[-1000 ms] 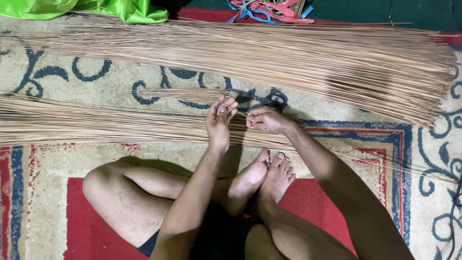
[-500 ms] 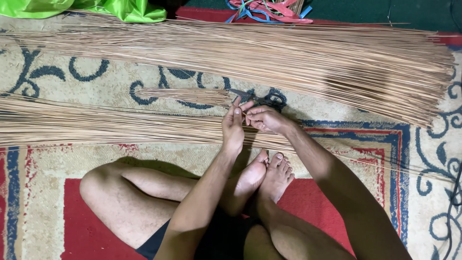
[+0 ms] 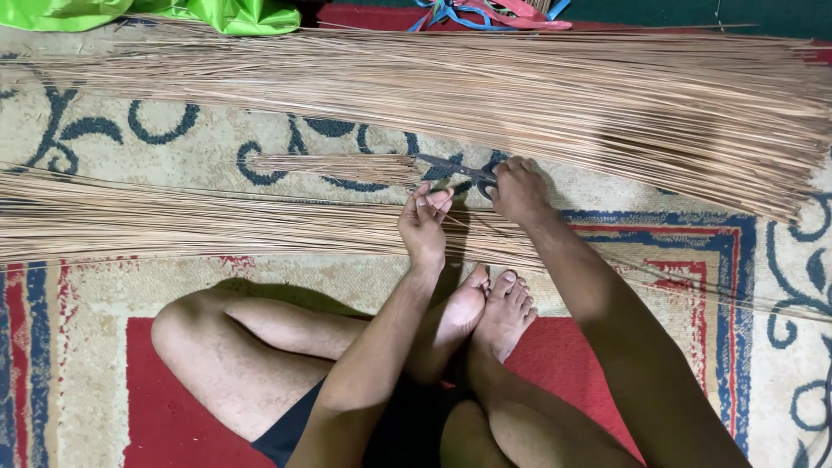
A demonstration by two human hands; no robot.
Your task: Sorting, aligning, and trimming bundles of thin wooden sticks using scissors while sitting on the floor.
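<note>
Two hands: right hand (image 3: 518, 191) grips dark metal scissors (image 3: 459, 168) among thin sticks (image 3: 217, 221).

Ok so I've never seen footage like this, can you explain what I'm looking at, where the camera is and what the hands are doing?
The camera is worn on a person's head and looks straight down, so you see their own arms, crossed legs and bare feet. They sit on a patterned carpet in cream, blue and red. Across it lie long thin tan sticks: a big spread bundle farther away, a nearer bundle and a small short bunch. The right hand grips dark scissors that point at the short bunch. The left hand pinches something thin, probably one stick. Green fabric lies at the top edge.
</note>
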